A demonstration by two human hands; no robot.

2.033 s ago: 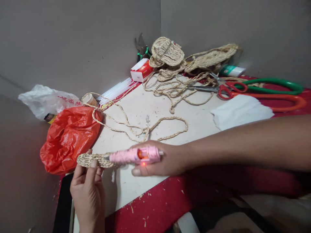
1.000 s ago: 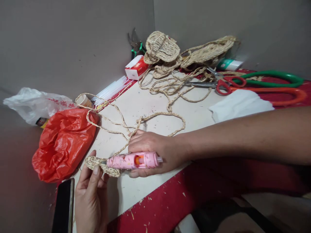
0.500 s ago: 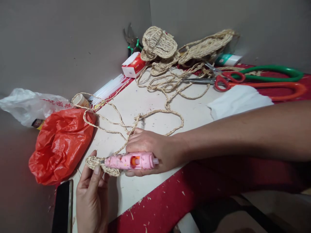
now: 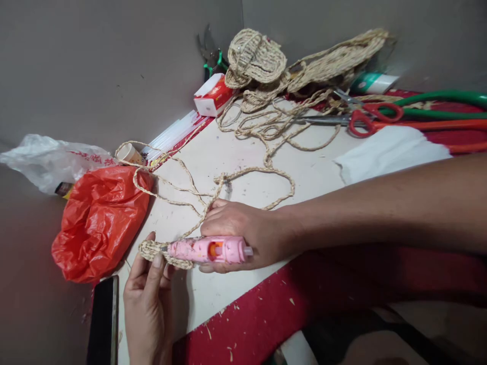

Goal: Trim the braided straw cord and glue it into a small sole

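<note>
My right hand [image 4: 243, 225] is closed round a pink hot glue gun [image 4: 190, 249], with a clear glue stick poking out of its back end. The gun's nozzle touches, or nearly touches, a small coiled piece of braided straw cord [image 4: 146, 249]. Pinched between thumb and fingers, that coil is held by my left hand [image 4: 150, 299] above the white board [image 4: 216, 299]. From the coil a length of braided cord [image 4: 213, 200] runs past my right hand's fingertips and loops over the board. The gun's trigger is hidden by my hand.
Behind lie bundled straw cord [image 4: 258, 56], red-handled scissors [image 4: 359, 124], large shears [image 4: 426, 111], a red-and-white box [image 4: 213, 96] and pruners [image 4: 211, 56]. At left are glue sticks [image 4: 175, 133], a paper cup [image 4: 129, 153], a red plastic bag [image 4: 106, 218] and a phone [image 4: 102, 322].
The whole view has shifted a little, so most things appear slightly to the right and higher. Both hands keep their holds, and the nozzle stays at the coil.
</note>
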